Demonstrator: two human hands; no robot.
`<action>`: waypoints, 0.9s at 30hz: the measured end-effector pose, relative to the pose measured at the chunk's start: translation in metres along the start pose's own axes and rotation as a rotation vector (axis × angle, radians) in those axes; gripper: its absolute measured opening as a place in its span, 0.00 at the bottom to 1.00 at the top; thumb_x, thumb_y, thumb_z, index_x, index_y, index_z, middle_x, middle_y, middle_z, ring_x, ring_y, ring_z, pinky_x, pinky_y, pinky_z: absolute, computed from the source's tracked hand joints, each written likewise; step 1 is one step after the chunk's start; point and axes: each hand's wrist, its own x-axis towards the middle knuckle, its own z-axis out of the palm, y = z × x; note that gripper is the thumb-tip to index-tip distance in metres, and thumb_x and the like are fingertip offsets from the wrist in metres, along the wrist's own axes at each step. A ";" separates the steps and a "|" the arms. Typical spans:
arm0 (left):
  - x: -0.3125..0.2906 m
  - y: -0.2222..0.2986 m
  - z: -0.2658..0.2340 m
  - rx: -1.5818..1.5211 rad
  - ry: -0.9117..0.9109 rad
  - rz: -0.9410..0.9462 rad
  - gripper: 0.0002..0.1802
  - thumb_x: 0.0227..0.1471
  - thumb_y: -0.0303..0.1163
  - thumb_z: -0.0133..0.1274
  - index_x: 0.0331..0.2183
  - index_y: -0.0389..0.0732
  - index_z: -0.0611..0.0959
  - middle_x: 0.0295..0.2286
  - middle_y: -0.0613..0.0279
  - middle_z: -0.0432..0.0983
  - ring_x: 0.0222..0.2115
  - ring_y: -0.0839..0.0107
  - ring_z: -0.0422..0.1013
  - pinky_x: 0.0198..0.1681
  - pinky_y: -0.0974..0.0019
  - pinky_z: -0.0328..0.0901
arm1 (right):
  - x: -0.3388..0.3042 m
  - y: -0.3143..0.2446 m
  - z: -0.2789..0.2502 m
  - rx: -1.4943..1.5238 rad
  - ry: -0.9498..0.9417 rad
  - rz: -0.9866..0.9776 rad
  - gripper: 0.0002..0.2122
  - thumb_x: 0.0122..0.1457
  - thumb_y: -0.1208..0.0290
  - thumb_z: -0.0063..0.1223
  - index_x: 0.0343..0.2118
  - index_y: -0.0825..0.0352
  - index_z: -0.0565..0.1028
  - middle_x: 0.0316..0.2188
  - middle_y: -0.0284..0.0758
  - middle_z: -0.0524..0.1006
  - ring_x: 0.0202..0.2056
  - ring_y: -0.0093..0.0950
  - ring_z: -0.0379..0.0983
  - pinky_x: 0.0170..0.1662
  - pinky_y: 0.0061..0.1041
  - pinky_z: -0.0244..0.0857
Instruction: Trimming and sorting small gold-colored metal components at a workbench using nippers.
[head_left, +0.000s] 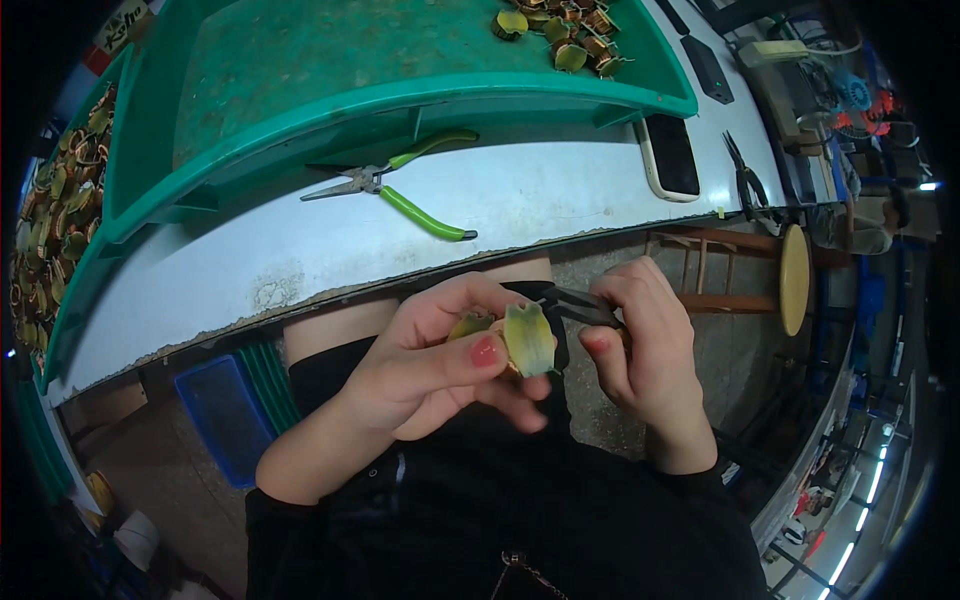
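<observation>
Yellow-green facing covers the small coil (530,340) pinched in the left hand (430,362), just off centre towards 4 o'clock. It is held above the lap, outside the near edge of the white table (560,180), so the likeliest trouble is a drop: a loosened pinch could send it onto the dark clothing (480,520) or down to the floor (610,400). Dark pliers (585,307) in the right hand (650,345) reach to its upper edge, at about 1 o'clock on the coil; whether the tips touch it cannot be told. A slip or a hard squeeze there could nick the facing, bend an edge or catch a fingertip, since the left fingers sit so close. Too strong a pull might also twist the coil out of the grip.

As for pose, the left forearm rises from 7 o'clock, with the thumb pressed against the coil's 9 o'clock side, the index finger arched behind its top, and the other fingers curled beneath. The right forearm comes up from 4 o'clock; its wrist is upright, its fingers are folded around the handles, and its thumb lies towards the coil. Tool tips point to 10 o'clock. The two hands are apart, bridged only by the narrow reach of the pliers, and each is closed on its own object.
</observation>
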 end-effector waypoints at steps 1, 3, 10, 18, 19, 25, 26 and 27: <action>0.000 0.000 0.002 0.017 0.015 -0.022 0.19 0.49 0.28 0.50 0.40 0.29 0.64 0.39 0.34 0.65 0.27 0.55 0.70 0.16 0.71 0.69 | 0.000 0.000 0.000 -0.014 -0.012 -0.013 0.11 0.48 0.67 0.55 0.30 0.69 0.70 0.26 0.35 0.67 0.26 0.31 0.61 0.32 0.25 0.59; 0.001 0.000 0.004 0.052 0.046 -0.066 0.20 0.48 0.28 0.50 0.40 0.29 0.64 0.39 0.35 0.66 0.26 0.56 0.70 0.15 0.70 0.68 | 0.001 0.001 0.002 -0.041 -0.035 -0.037 0.11 0.48 0.66 0.55 0.30 0.68 0.70 0.25 0.35 0.67 0.26 0.31 0.61 0.32 0.25 0.59; 0.002 -0.002 0.006 0.054 0.084 -0.085 0.20 0.48 0.29 0.51 0.40 0.30 0.65 0.36 0.37 0.68 0.26 0.57 0.71 0.15 0.68 0.69 | 0.000 0.006 0.007 -0.069 0.020 -0.120 0.12 0.49 0.64 0.55 0.28 0.68 0.70 0.24 0.35 0.65 0.24 0.31 0.60 0.31 0.25 0.59; 0.002 -0.004 0.001 -0.092 0.042 -0.128 0.16 0.51 0.24 0.48 0.43 0.35 0.68 0.34 0.45 0.71 0.29 0.60 0.73 0.28 0.63 0.72 | 0.001 0.010 0.008 -0.214 0.001 -0.222 0.13 0.52 0.61 0.52 0.27 0.68 0.69 0.22 0.34 0.63 0.22 0.29 0.57 0.26 0.24 0.57; 0.004 -0.003 0.001 -0.093 0.040 -0.134 0.16 0.51 0.24 0.48 0.43 0.35 0.68 0.34 0.45 0.71 0.29 0.60 0.73 0.28 0.63 0.72 | 0.001 0.012 0.008 -0.217 0.003 -0.217 0.13 0.52 0.61 0.52 0.27 0.68 0.69 0.22 0.34 0.63 0.22 0.29 0.57 0.26 0.24 0.57; 0.006 -0.003 0.007 0.063 0.149 -0.058 0.19 0.47 0.18 0.50 0.43 0.33 0.68 0.36 0.45 0.70 0.31 0.59 0.73 0.30 0.64 0.73 | 0.001 0.021 0.015 -0.347 0.037 -0.253 0.12 0.52 0.62 0.51 0.26 0.66 0.67 0.21 0.33 0.62 0.21 0.28 0.56 0.25 0.24 0.56; 0.006 -0.006 0.007 0.192 0.150 0.027 0.20 0.46 0.16 0.51 0.43 0.33 0.68 0.37 0.46 0.70 0.31 0.59 0.73 0.31 0.64 0.73 | 0.001 0.022 0.015 -0.364 0.029 -0.250 0.12 0.52 0.62 0.51 0.25 0.66 0.67 0.21 0.33 0.62 0.21 0.28 0.56 0.25 0.23 0.56; 0.006 -0.009 0.007 0.322 0.151 0.113 0.21 0.44 0.14 0.52 0.43 0.33 0.67 0.37 0.46 0.70 0.32 0.59 0.73 0.31 0.64 0.74 | 0.001 0.023 0.015 -0.380 0.022 -0.248 0.12 0.52 0.62 0.51 0.25 0.66 0.67 0.21 0.33 0.61 0.21 0.28 0.56 0.25 0.23 0.56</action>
